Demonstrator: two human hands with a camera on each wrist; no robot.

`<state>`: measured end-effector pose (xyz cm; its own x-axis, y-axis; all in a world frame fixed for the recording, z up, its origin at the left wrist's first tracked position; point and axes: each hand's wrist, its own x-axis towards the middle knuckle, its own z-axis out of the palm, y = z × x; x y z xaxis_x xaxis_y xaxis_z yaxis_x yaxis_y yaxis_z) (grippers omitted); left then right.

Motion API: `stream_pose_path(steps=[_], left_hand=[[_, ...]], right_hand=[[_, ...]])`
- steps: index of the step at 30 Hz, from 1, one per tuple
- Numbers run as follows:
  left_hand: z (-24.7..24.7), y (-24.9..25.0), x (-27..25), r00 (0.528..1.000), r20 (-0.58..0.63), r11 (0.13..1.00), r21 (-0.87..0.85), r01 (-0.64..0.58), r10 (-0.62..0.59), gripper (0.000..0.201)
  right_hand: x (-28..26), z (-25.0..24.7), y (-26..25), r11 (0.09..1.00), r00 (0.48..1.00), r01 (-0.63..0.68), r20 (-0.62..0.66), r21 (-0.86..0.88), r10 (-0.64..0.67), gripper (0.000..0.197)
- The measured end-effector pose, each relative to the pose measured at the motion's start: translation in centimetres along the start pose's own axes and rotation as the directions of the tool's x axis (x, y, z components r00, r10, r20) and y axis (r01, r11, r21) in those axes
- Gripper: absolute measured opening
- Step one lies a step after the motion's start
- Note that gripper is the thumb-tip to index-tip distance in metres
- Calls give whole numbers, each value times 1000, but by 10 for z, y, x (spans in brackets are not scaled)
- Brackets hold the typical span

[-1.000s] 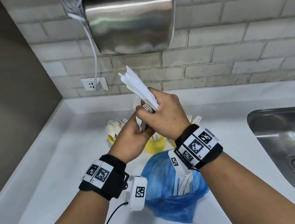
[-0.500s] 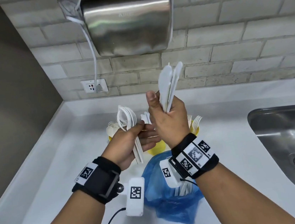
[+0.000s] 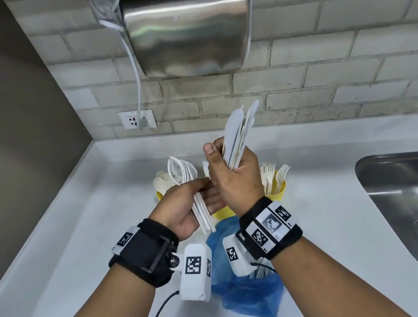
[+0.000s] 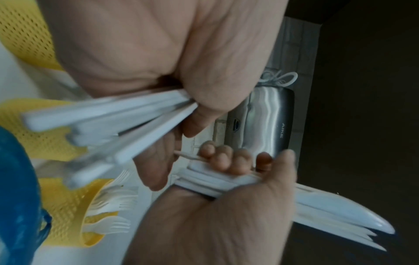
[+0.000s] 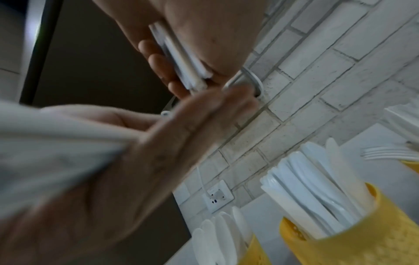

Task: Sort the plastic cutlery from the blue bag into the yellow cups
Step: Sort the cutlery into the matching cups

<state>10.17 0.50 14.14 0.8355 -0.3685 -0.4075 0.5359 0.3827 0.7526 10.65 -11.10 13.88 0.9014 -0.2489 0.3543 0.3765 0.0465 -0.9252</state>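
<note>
In the head view my left hand (image 3: 194, 199) grips a bunch of white plastic spoons (image 3: 181, 171), bowls up. My right hand (image 3: 231, 174) grips a bunch of white plastic knives (image 3: 238, 131), blades up, just right of and touching the left hand. Behind the hands stand the yellow cups: one with spoons (image 3: 162, 187), one with forks (image 3: 276, 189), and a middle one (image 3: 222, 212) that is mostly hidden. The right wrist view shows that middle cup (image 5: 340, 242) filled with knives. The blue bag (image 3: 245, 291) lies below my wrists with white cutlery inside.
A steel sink (image 3: 405, 200) is set into the white counter (image 3: 81, 240) at the right. A steel hand dryer (image 3: 186, 24) hangs on the brick wall above, its cable running to a socket (image 3: 137, 119). A dark wall closes the left side.
One second ago both hands held a single bundle together. It has been split: the left hand drew the spoons down and left, and the right hand turned the knives upright.
</note>
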Motion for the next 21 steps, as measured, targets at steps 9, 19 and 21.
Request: stream_pose_path(steps=[9,19,21], left_hand=[[-3,1,9,996,-67,999,15,-49,50,34],[-18,-3,12,954,-138,930,295,-217,266,29],[-25,-1,10,920,-173,890,364,-273,353,29]], right_hand=[[8,-9,16,971,997,-45,-68,-236,30,47],[18,-34,5,944,978,-209,-64,-253,199,27],[22,-43,5,937,970,-237,-107,-255,216,28]])
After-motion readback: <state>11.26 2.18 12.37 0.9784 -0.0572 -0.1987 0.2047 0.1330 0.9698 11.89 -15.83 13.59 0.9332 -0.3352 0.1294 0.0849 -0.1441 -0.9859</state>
